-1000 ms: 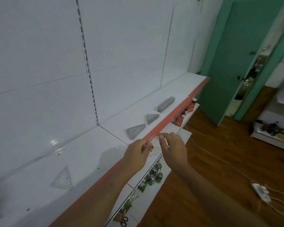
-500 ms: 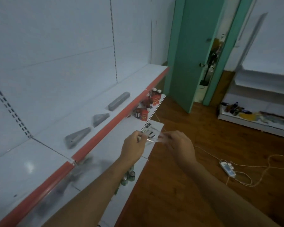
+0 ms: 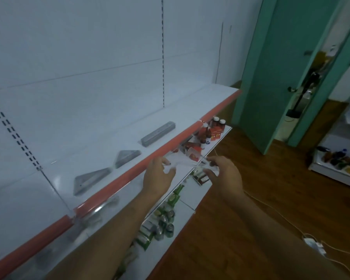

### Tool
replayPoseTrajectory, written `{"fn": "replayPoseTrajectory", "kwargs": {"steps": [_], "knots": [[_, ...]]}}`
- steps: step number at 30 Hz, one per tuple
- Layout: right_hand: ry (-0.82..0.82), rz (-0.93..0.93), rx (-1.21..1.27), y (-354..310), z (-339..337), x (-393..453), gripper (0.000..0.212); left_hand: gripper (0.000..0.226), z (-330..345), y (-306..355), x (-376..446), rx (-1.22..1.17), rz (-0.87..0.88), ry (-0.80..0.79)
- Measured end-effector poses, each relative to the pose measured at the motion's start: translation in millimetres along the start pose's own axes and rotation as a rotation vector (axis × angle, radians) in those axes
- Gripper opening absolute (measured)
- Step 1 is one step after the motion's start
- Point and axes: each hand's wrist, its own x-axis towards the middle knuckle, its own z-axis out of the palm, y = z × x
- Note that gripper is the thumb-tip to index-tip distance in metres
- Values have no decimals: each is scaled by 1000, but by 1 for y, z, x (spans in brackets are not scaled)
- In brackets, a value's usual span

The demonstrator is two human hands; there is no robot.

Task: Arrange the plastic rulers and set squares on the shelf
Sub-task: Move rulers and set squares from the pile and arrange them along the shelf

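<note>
A clear, colourless plastic ruler piece is held out in front of the white metal shelf with the orange-red front strip, just off that strip and above the lower tier. It is pinched at its near end by the left hand, fingers curled round the edge, and grasped at its far end by the right hand, thumb and fingers closed on it. The exact shape of the piece cannot be told; it is transparent and blurred.

On the shelf top, three grey-looking stacks are lined up along the front: a triangular stack of set squares nearest, a smaller triangular stack just beyond it, and a long rectangular stack of rulers further along. All three are set apart from one another and from the held piece.

On the lower tier, brown medicine bottles with white caps and red cartons are seen beside the hands, with green packets and tins nearer the viewer. A teal door is ajar to the right, and a white power strip with cable lies on the brown wooden floor.
</note>
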Motion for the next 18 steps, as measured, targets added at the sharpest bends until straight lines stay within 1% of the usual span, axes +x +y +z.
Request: {"fn": "replayPoseTrajectory", "kwargs": {"steps": [4,7,10,14,18], "knots": [[-55,-42,-8,-13,26,47,36,11,-8,-18,46,-1,-37,40],[-104,-84,26,-22,50,83,35,3,-18,-34,77,-6,-72,111],[-153,-189,57,-38,79,110,32,14,-36,-52,97,13,-102,247],[-238,-359,105,-69,122,125,32,18,-68,-80,99,48,-152,377],[-349,-546,189,-105,167,136,28,17,-108,-112,94,189,-247,595]]}}
